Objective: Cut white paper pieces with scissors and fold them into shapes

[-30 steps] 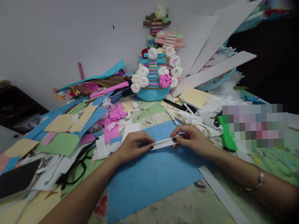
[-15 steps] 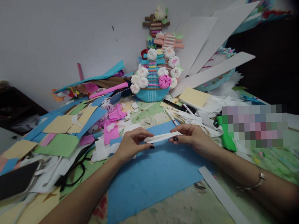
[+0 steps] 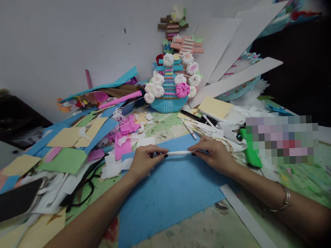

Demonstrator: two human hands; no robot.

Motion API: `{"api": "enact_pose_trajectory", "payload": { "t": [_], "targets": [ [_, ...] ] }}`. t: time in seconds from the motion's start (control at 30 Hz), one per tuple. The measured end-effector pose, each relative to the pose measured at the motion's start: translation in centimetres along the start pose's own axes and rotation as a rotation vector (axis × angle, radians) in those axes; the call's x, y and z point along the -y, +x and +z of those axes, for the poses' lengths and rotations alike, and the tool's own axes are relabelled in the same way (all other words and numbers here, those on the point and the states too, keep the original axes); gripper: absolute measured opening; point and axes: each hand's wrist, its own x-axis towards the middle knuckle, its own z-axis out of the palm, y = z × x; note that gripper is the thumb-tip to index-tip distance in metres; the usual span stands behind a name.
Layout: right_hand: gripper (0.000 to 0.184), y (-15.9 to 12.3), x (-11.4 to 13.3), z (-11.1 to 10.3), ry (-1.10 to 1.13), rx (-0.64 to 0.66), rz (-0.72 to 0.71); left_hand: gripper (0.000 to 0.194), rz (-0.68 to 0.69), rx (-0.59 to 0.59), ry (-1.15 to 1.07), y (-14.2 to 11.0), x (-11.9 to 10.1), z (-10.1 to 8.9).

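Between my two hands a narrow folded strip of white paper (image 3: pixel 179 153) is held level, a little above a blue sheet (image 3: pixel 168 197). My left hand (image 3: pixel 147 159) pinches its left end between thumb and fingers. At the other end, my right hand (image 3: pixel 212 153) pinches it the same way. The fingertips cover both ends of the strip. A flat white strip (image 3: pixel 246 217) lies across the blue sheet's right edge, below my right forearm.
Paper scraps and coloured sheets (image 3: pixel 64 159) pile up at the left beside a phone (image 3: pixel 18 201) and black-framed glasses (image 3: pixel 88 189). Behind stands a flower-covered paper guitar (image 3: pixel 168 103). Pens (image 3: pixel 189 129) and a green object (image 3: pixel 251 149) lie right; white boards (image 3: pixel 235 79) lean behind.
The paper strip has turned from a slight tilt to level and looks thinner. My fingers have closed to a tighter pinch at both ends, and my right hand has shifted slightly left.
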Motion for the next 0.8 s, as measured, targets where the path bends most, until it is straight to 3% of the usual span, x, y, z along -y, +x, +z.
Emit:
{"api": "enact_pose_trajectory", "payload": {
  "t": [0.13,0.3,0.63,0.8],
  "targets": [
    [0.020,0.0,0.1,0.3,-0.129,0.068,-0.048,0.019,-0.049,0.086,0.099,0.0,0.2,0.4],
    [0.018,0.1,0.0,0.8,-0.111,0.094,-0.122,0.019,0.093,0.112,0.225,-0.1,-0.3,0.9],
    [0.021,0.2,0.5,1.5,-0.106,0.120,-0.125,0.012,0.095,0.098,0.137,0.1,-0.3,0.8],
    [0.018,0.4,1.2,2.4,-0.110,0.150,-0.265,0.011,0.104,0.091,0.143,0.1,-0.3,1.2]
  ]
}}
